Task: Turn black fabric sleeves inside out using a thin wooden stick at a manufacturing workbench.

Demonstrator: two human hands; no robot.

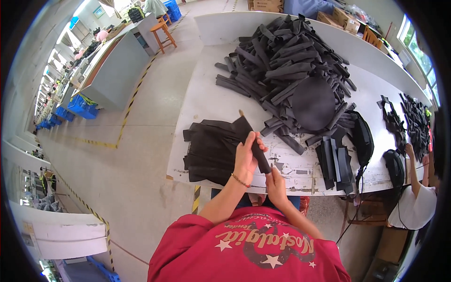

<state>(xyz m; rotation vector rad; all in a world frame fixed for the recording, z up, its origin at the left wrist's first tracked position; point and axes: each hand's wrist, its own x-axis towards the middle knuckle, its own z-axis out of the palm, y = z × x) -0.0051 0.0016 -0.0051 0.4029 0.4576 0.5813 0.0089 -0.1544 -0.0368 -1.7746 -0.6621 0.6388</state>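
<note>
Head view: left hand [245, 157] fingers curled round upper part of narrow black fabric strip [257, 151]; right hand [276, 184] pinches its near end. Strip held above near edge of white worktable [206, 101], just right of flat stack of black fabric panels [211, 149]. Judgement: keep both grips firm, strip taut and untwisted. Count: one strip in hand; one big loose heap of black strips [286, 70] far; one round black pad [313, 102] on heap; one small upright bundle of strips [336, 162] right. Another person's hand [409, 150] far right.
</note>
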